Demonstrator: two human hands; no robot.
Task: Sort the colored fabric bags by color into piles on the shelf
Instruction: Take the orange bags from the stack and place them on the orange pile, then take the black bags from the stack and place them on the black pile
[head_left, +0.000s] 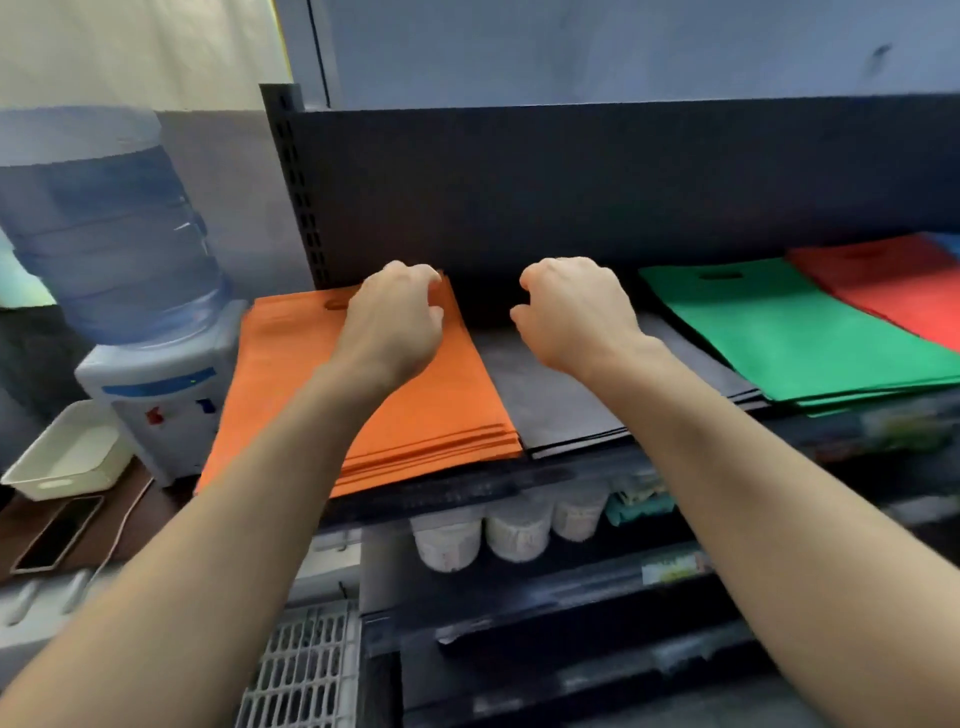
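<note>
Sorting stage: four piles lie side by side on the shelf (467, 491), with a blue sliver (948, 241) at the far right edge; judging by this, the sorting is well along.
Orange pile (441, 415): leftmost, several bags stacked with near edges almost flush and handle cut-outs toward the back, so each new bag can be laid the same way.
Grey pile (550, 400): just beside the orange one, thin and dark; its far end is lost against the dark back panel.
Green pile (789, 332): to the right, its edge overlapping the grey one.
Red pile (893, 291): touching the green pile's far side.
Left hand (395, 322): over the far end of the orange pile near the cut-out, fingers curled down toward the top bag. Probably squaring or seating it, but the fingertips are hidden, so whether it pinches fabric cannot be told.
Right hand (571, 317): above the back of the grey pile, fingers curled under. Nothing shows in its grip, though dark fabric there would not show.
Risk: the orange pile overhangs the shelf's front lip, so a nudge could slide it off.
</note>
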